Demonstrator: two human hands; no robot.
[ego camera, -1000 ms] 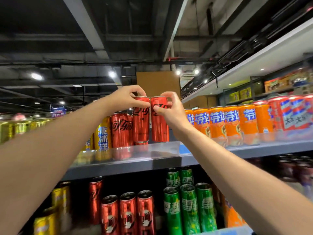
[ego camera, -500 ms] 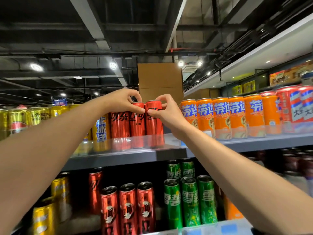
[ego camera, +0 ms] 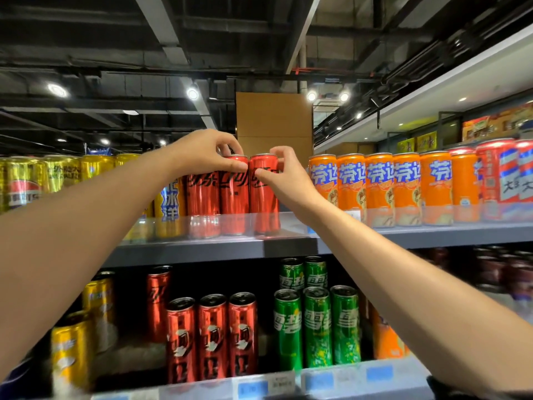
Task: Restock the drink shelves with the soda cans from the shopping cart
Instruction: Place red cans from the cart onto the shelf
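Two slim red cola cans stand side by side on the upper grey shelf (ego camera: 288, 245). My left hand (ego camera: 206, 153) pinches the top of the left red can (ego camera: 234, 194). My right hand (ego camera: 288, 180) grips the upper part of the right red can (ego camera: 264, 203). Both cans rest upright on the shelf, next to a third red cola can (ego camera: 202, 194) standing to their left. The shopping cart is out of view.
Orange soda cans (ego camera: 380, 186) fill the shelf to the right, yellow cans (ego camera: 26, 180) to the left. A gap lies between the right red can and the orange row. The lower shelf holds red (ego camera: 213, 336), green (ego camera: 317, 324) and yellow cans.
Both hands have lowered the two red cans from above the shelf down onto it. The view has shifted slightly downward and closer.
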